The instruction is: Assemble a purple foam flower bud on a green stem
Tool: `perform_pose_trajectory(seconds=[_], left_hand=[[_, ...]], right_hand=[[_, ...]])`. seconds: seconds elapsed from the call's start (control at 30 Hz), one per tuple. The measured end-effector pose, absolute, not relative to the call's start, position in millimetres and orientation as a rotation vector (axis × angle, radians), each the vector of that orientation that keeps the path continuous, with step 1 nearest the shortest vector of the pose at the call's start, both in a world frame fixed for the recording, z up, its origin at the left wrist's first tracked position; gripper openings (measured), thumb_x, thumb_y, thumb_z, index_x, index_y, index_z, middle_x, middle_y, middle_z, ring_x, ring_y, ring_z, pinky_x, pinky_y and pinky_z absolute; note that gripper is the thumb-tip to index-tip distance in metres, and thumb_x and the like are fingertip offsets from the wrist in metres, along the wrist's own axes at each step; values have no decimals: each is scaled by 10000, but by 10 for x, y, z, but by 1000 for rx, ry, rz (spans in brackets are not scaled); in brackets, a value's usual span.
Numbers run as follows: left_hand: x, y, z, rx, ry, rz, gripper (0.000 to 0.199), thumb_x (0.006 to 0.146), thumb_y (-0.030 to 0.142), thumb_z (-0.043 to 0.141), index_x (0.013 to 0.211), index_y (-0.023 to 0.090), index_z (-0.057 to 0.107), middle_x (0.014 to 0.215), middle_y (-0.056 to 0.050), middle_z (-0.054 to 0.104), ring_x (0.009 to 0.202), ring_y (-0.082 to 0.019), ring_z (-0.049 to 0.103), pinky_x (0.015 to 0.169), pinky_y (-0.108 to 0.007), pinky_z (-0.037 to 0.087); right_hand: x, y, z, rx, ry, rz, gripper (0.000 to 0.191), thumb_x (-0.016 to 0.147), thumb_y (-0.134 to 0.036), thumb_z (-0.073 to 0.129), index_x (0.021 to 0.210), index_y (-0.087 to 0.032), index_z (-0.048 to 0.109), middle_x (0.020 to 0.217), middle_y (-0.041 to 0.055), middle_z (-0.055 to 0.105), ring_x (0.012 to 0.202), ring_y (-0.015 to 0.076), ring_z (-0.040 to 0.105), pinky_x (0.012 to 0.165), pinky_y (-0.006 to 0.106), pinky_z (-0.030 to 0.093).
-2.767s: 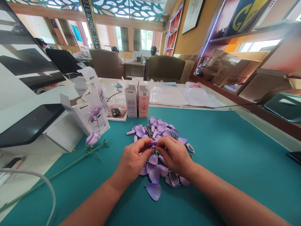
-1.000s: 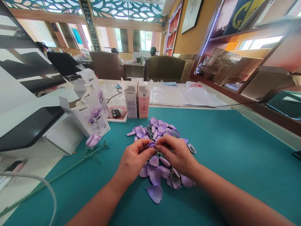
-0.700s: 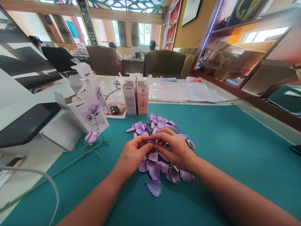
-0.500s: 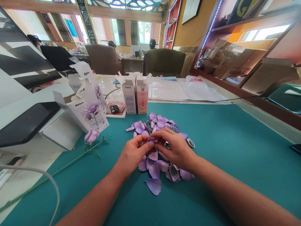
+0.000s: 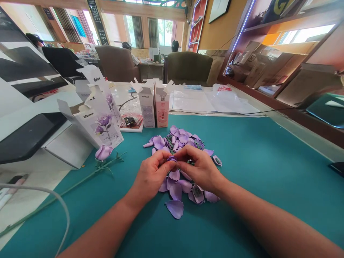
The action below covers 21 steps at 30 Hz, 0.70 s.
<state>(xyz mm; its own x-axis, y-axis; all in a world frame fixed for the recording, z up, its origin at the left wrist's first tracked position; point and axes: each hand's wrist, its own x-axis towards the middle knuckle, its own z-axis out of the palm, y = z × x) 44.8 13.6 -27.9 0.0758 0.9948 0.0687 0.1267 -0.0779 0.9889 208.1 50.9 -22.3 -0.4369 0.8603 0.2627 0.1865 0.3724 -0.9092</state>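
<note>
Between my fingertips is a small purple flower piece [image 5: 172, 158], mostly covered by the fingers. My left hand [image 5: 150, 175] pinches it from the left, thumb below and fingers behind. From the other side, my right hand [image 5: 204, 168] closes thumb and forefinger on it. Under and around both hands lies a pile of loose lilac petals [image 5: 175, 190], mixed with tube-shaped pieces and green parts. One single petal [image 5: 175, 209] lies nearest to me. A cup-shaped flower part [image 5: 217, 160] rests at the pile's right edge.
An assembled lilac rose [image 5: 104, 153] on a long green stem lies at the left of the green mat [image 5: 268, 161]. Opened flower boxes [image 5: 103, 127] stand behind it, and two upright cartons [image 5: 148, 111] at the back. A grey cable [image 5: 66, 211] curves at lower left.
My fingers have shifted slightly around the purple piece, and more of its top shows between them. The whole view has moved a little; the pile looks the same.
</note>
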Motion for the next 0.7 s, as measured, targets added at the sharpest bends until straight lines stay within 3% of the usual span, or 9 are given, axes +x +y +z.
perform_pose_trajectory(seconds=[0.13, 0.37, 0.57, 0.7], left_hand=[[455, 190, -327, 1138, 1159, 1100, 274, 763, 415, 690, 876, 174, 625, 756, -1, 685, 742, -164, 658, 730, -299, 517], [403, 248, -297, 766, 1116, 1081, 323, 768, 345, 728, 1019, 156, 653, 784, -55, 737, 702, -147, 689, 703, -269, 525], [404, 258, -266, 715, 1109, 1100, 164, 806, 283, 680, 899, 174, 601, 777, -46, 738, 667, -134, 681, 671, -261, 527], [404, 260, -275, 728, 1118, 1097, 158, 798, 287, 667, 854, 180, 565, 745, -33, 728, 629, -129, 665, 648, -261, 515]], right_hand=[[2108, 610, -271, -943, -1883, 1231, 83, 799, -261, 652, 840, -192, 634, 779, 14, 704, 743, 162, 662, 681, 293, 522], [2361, 861, -167, -1051, -1985, 1047, 176, 854, -226, 530, 958, -185, 667, 813, 21, 699, 744, 149, 635, 705, 301, 502], [2414, 788, -39, -1270, -2531, 713, 125, 798, -142, 570, 803, -214, 672, 727, -4, 687, 653, 139, 589, 583, 254, 386], [2285, 657, -105, -1353, -2820, 367, 28, 784, -199, 628, 791, -208, 654, 746, 33, 700, 663, 182, 603, 518, 265, 272]])
